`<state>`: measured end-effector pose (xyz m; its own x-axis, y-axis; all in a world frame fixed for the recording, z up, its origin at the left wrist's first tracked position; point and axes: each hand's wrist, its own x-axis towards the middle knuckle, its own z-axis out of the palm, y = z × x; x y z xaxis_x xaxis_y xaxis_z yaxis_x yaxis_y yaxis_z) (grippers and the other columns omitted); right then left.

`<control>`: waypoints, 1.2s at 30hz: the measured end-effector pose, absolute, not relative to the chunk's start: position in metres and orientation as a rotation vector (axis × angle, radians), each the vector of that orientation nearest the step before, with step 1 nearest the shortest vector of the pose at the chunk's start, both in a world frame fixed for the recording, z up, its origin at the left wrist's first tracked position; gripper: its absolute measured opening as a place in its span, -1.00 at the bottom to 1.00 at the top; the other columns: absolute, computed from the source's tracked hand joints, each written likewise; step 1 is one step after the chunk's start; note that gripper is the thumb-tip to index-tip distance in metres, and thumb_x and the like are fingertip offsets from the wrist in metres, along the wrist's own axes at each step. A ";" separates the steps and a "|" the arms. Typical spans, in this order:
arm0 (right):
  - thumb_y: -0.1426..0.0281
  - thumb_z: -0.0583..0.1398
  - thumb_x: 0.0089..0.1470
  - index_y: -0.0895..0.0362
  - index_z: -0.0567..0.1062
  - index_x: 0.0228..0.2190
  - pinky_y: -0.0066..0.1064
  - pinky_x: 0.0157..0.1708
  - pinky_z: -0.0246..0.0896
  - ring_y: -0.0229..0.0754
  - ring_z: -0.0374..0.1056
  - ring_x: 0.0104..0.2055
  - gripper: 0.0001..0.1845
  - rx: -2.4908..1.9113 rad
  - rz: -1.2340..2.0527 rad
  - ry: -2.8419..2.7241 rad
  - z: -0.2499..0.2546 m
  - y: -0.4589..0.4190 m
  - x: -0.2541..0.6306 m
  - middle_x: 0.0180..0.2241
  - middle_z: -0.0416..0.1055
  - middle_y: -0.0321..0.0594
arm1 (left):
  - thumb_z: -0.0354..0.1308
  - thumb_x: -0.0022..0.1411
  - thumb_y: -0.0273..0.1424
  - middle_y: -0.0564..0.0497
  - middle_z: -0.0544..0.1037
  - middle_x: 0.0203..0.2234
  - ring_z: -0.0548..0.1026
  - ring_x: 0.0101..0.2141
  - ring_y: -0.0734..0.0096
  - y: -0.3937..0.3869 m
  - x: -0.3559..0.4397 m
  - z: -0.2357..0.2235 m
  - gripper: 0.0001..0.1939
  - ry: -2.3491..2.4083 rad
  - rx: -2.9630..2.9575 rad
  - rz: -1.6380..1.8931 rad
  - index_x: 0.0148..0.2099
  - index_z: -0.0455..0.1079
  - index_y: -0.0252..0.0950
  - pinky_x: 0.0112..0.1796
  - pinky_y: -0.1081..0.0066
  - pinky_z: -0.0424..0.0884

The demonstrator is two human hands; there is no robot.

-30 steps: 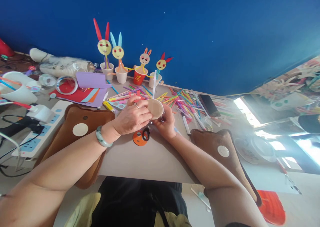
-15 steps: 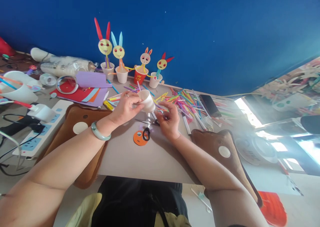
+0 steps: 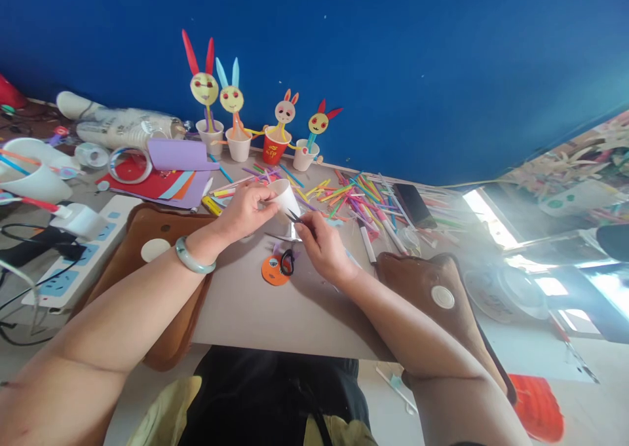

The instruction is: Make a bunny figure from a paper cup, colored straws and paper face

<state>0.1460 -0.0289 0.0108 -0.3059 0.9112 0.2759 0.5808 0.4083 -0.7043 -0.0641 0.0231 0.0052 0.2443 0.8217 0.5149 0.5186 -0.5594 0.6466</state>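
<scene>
A white paper cup (image 3: 286, 200) is tilted in my left hand (image 3: 247, 211), with the thumb and fingers closed on its rim. My right hand (image 3: 324, 246) grips small dark scissors (image 3: 295, 217), their pointed tips close against the cup's side. Whether the tips touch the cup, I cannot tell. Below the cup, a larger pair of scissors with a black handle (image 3: 287, 261) lies spread on the table. Its handle overlaps an orange paper disc (image 3: 274, 272) with a face on it.
Along the blue wall stand several rabbit-faced figures in cups, one in a red cup (image 3: 276, 146). Colourful sticks (image 3: 361, 197) and a phone (image 3: 413, 205) lie behind my hands. Brown cushions flank me, one on the right (image 3: 422, 295). A power strip (image 3: 81, 256) sits left.
My right hand has moved in toward the cup, bringing the dark scissor tips up to its side. The cup has turned more upright in my left hand.
</scene>
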 end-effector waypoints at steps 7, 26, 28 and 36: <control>0.15 0.13 0.26 0.06 0.36 -0.35 -0.39 -0.38 0.11 -0.23 0.24 -0.45 -0.74 -1.229 0.631 -1.927 0.002 -0.024 0.147 -0.47 0.41 -0.29 | 0.19 0.16 -0.42 0.10 0.52 -0.53 0.46 -0.35 0.37 0.022 -0.061 -0.001 -0.81 1.286 2.245 1.216 -0.49 0.33 -0.25 0.14 0.18 0.28; 0.16 0.16 0.24 0.06 0.34 -0.42 -0.39 -0.39 0.07 -0.26 0.17 -0.47 -0.72 -1.254 0.693 -1.841 -0.003 -0.024 0.143 -0.52 0.33 -0.35 | 0.09 0.26 -0.44 0.14 0.46 -0.54 0.45 -0.36 0.40 0.011 -0.056 0.007 -0.78 1.267 2.394 1.133 -0.47 0.26 -0.24 0.25 0.13 0.16; 0.16 0.16 0.24 0.06 0.34 -0.42 -0.40 -0.40 0.07 -0.26 0.16 -0.48 -0.72 -1.250 0.699 -1.833 -0.003 -0.024 0.142 -0.53 0.32 -0.36 | 0.08 0.27 -0.42 0.13 0.48 -0.52 0.46 -0.35 0.39 0.010 -0.057 0.006 -0.79 1.253 2.400 1.151 -0.45 0.28 -0.24 0.25 0.14 0.16; 0.13 0.16 0.23 0.06 0.34 -0.42 -0.41 -0.42 0.05 -0.27 0.15 -0.49 -0.70 -1.285 0.720 -1.791 -0.004 -0.024 0.140 -0.55 0.29 -0.38 | 0.04 0.31 -0.39 0.10 0.51 -0.48 0.47 -0.34 0.36 0.008 -0.056 0.007 -0.78 1.287 2.493 1.088 -0.42 0.32 -0.24 0.24 0.08 0.14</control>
